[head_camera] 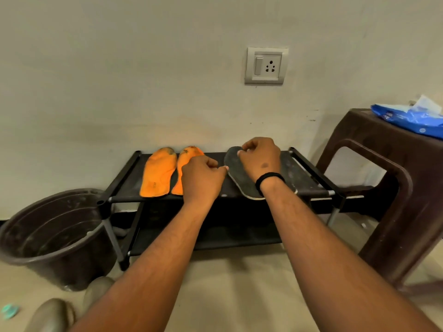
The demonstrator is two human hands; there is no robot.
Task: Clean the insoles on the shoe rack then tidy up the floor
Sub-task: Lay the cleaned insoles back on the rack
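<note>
Lower left corner of frame: a small teal scrap (10, 310) on the floor (239, 295), plus two rounded grey-brown shapes (51, 316), too blurred to identify. Left, mid-height: dark brown bucket (51, 238) sitting just beside the shoe rack (124, 179) leg. Both forearms reach up from bottom centre to the rack's top shelf. Left hand (201, 179), centre frame: fingers curled in, thumb tip pointing right toward the dark insole's edge; knuckles overlap the inner orange insole (184, 164). Can't tell if it actually pinches anything, the contact point is hidden behind the hand. Right hand (260, 159), just right of centre, black band (269, 179) on wrist: fingers curled over the upper end of the dark grey insole (236, 178), fingertips at its edge, looks like a pinch grip on it. That insole lies on the top shelf, centre-right, its near end overhanging the front rail slightly, pale rim visible. Outer orange insole (158, 173) lies flat just beside its pair, centre-left of shelf, both with dirty toe ends toward the wall. Right edge of frame: brown plastic stool (388, 164), a blue wipes pack (412, 117) on top. Upper centre on the wall (119, 68): switch and socket plate (266, 65).
</note>
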